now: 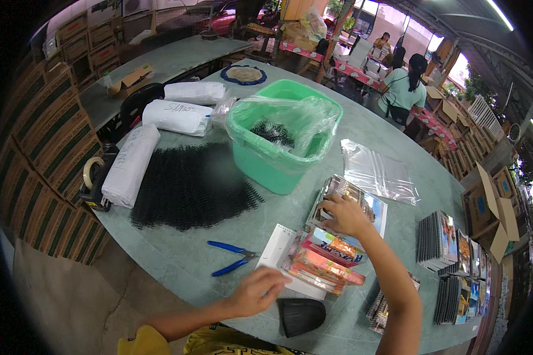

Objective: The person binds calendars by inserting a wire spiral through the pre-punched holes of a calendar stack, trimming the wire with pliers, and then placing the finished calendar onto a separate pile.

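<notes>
Head view: right hand, fingers bent over the booklet stack, and left hand, fingers half-curled beside glossy packets, show indeterminate grips, right on the tabletop; uneven pressure could scatter the packets.

Head view, facing down across table, near; rim apparently warped.

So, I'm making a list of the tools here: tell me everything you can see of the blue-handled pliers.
The pliers lie on the green tabletop, not held by either hand. Two slim, smooth, bright blue handles, plastic or rubber by their look, spread into a V that opens leftward. They meet at a small greyish, metal-looking head pointing right, close beside a white strip; whether it touches is unclear. The tip's shape is too small to tell. The left hand is nearby, nearer the wearer.
</notes>
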Motion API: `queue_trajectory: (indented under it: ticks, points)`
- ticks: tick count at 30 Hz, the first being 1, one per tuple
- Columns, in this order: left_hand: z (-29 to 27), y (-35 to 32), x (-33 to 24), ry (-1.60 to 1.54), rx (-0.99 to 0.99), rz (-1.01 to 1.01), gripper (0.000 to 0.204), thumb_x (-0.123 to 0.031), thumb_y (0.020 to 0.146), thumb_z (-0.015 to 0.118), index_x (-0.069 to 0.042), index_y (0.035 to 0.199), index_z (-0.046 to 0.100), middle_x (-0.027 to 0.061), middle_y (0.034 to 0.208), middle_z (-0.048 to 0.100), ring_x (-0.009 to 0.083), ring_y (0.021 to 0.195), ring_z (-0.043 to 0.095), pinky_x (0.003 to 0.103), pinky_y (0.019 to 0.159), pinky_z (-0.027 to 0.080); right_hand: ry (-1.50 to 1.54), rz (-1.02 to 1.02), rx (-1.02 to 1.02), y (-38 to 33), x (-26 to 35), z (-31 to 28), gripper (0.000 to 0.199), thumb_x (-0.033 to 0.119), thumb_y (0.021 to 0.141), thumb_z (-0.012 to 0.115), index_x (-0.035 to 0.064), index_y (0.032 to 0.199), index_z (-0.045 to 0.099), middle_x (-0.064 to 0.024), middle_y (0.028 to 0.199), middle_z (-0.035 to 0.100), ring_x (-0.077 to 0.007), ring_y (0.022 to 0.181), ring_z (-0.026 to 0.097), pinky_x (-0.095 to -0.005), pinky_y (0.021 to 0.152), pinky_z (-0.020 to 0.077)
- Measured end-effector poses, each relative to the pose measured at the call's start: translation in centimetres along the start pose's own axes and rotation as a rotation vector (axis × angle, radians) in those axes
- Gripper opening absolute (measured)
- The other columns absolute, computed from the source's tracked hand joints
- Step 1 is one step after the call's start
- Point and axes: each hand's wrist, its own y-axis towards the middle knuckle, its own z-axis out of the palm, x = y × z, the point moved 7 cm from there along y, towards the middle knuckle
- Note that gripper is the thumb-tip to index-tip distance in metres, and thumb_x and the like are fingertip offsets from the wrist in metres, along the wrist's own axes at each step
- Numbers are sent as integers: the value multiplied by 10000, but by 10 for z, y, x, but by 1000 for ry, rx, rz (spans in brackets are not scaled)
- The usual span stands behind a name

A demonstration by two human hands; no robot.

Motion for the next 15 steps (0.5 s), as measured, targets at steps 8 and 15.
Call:
queue_trajectory:
  ticks: [8, 15]
  points:
    - [-95, 55, -179, -1027, 582, 222, 102, -69, 796, 634, -5, 876, 627, 88, 778, 575, 218, 686, 559, 310, 594, 440, 59, 4, 29, -1, -5, 2, 462, 145, 671, 680, 170, 1116, 562, -126, 1188, 519, -360, 973, 556, -449, 852, 459]
    - [-72, 37, -212, -1557, 1003, 182, 102, -97, 808, 612, 1, 785, 629, 78, 660, 555, 224, 546, 546, 302, 473, 417, 86, 13, 2, -5, -8, 5, 473, 118, 688, 636, 148, 1151, 540, -160, 1143, 537, -351, 969, 569, -444, 804, 468]
